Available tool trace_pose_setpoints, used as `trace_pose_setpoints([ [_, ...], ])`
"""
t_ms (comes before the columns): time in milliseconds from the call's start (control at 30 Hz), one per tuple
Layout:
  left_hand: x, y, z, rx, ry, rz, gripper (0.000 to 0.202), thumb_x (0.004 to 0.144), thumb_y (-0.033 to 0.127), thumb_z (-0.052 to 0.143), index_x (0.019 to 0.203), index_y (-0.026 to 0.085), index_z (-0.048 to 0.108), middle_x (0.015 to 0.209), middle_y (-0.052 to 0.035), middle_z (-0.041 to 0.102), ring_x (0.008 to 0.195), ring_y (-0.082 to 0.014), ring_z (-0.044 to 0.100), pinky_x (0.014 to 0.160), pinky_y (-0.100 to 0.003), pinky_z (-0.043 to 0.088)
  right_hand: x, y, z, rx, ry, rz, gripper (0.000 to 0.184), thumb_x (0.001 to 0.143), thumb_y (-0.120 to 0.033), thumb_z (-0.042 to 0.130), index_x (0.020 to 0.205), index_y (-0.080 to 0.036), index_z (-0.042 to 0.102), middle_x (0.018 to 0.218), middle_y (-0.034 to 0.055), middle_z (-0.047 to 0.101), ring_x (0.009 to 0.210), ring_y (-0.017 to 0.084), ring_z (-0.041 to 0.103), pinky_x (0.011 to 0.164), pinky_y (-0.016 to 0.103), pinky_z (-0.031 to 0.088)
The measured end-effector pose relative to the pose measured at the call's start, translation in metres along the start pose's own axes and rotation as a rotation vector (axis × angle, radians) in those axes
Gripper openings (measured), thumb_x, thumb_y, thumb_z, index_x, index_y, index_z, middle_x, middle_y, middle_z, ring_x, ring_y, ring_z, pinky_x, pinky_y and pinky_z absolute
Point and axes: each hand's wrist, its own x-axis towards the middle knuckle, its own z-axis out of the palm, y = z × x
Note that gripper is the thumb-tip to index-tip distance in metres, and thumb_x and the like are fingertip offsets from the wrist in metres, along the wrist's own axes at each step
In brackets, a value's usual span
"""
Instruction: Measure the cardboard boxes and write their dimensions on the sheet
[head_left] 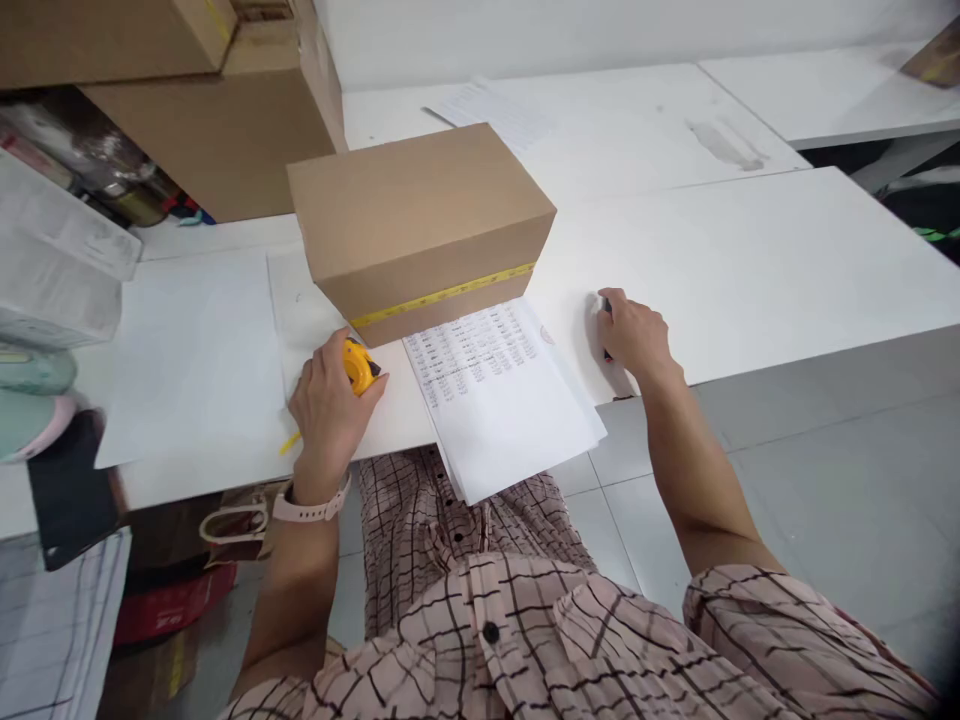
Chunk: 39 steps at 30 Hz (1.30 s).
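Note:
My left hand (pixel 328 397) is closed around a yellow and black tape measure (pixel 361 368) close to the table's front edge. Just beyond it stands a closed brown cardboard box (pixel 424 215), with yellow printed tape running along its near side. Printed sheets (pixel 502 390) lie partly against the box's base and hang over the table edge. To the right of the papers, my right hand (pixel 634 330) rests on the table, its fingers wrapped round a small dark object (pixel 606 325). Most of that object is hidden by the fingers, so I cannot tell its kind.
Larger cardboard boxes (pixel 225 120) are stacked at the back left. Blank white paper (pixel 195 355) lies left of my left hand, with a black phone-like slab (pixel 71 490) at the table's left edge. More paper (pixel 491 115) lies behind the box on the white table (pixel 735 270).

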Motion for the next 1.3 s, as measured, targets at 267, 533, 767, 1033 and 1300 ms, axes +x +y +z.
trace_pose_setpoints([
  [267,-0.055,0.021,0.034,-0.172,0.306,0.593,0.035,0.093,0.021,0.064,0.127,0.016,0.06,0.121,-0.0137,0.072,0.121,-0.0288,0.065,0.109,-0.051,0.049,-0.04,-0.013,-0.034,1.207,-0.037,-0.078,0.029,0.088,-0.037,0.064,0.113,-0.024,0.069,0.087,0.0059,0.072,0.083,0.022,0.072,0.075,0.039,0.058],
  [533,-0.12,0.075,0.069,-0.002,-0.118,0.75,0.066,0.097,0.042,0.058,0.145,-0.002,0.046,0.154,-0.0287,0.05,0.148,-0.0407,0.042,0.12,-0.057,0.039,-0.094,-0.101,-0.007,1.349,-0.284,-0.206,0.037,0.097,-0.054,0.062,0.079,-0.023,0.057,0.054,-0.006,0.048,0.049,0.01,0.042,0.053,0.027,0.039],
  [767,-0.117,0.082,0.062,0.176,-0.27,0.745,0.082,0.092,0.043,0.066,0.152,-0.005,0.037,0.162,-0.0318,0.033,0.152,-0.0473,0.029,0.122,-0.061,0.034,-0.087,-0.122,0.018,1.211,-0.488,-0.213,0.037,0.095,-0.056,0.063,0.084,-0.021,0.062,0.08,0.0016,0.064,0.074,0.014,0.058,0.07,0.031,0.047],
  [1033,-0.117,0.079,0.067,0.148,-0.229,0.749,0.076,0.089,0.029,0.067,0.15,-0.003,0.037,0.159,-0.0349,0.035,0.15,-0.0485,0.032,0.121,-0.062,0.035,-0.078,-0.118,0.028,1.102,-0.34,-0.201,0.03,0.084,-0.041,0.078,0.077,-0.022,0.055,0.068,-0.0035,0.056,0.062,0.012,0.047,0.058,0.029,0.038],
  [1300,-0.115,0.084,0.07,0.123,-0.276,0.728,0.093,0.088,0.063,0.065,0.147,-0.004,0.04,0.159,-0.0382,0.033,0.153,-0.0486,0.027,0.123,-0.062,0.027,-0.081,-0.119,0.025,0.9,-0.255,-0.246,0.034,0.085,-0.03,0.067,0.063,-0.023,0.041,0.056,-0.0054,0.047,0.055,0.011,0.042,0.055,0.029,0.036],
])
